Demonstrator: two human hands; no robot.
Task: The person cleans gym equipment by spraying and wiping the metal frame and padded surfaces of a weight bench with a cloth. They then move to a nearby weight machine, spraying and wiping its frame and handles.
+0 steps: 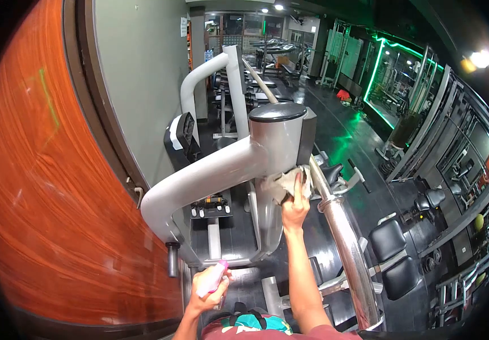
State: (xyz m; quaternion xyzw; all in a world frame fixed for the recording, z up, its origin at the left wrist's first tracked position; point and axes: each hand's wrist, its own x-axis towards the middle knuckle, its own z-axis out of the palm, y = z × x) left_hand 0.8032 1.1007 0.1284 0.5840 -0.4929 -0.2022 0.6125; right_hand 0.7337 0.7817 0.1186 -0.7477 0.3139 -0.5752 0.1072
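My right hand (296, 211) presses a pale cloth (289, 182) against the upright post of a grey gym machine frame (210, 169), just below its black round cap (278, 111). Its fingers point up and lie over the cloth. Lower and to the left, my left hand (200, 297) is wrapped round a small white bottle with a pink top (213, 279); most of the bottle is hidden by the fingers. A thick chrome barbell sleeve (351, 255) slants past my right forearm.
A glossy wood-grain door (57, 187) stands close on the left, beside a grey wall (134, 73). A black padded bench (389, 246) is at the lower right. A black peg (172, 259) juts from the frame. Mirrors and machines line the right side.
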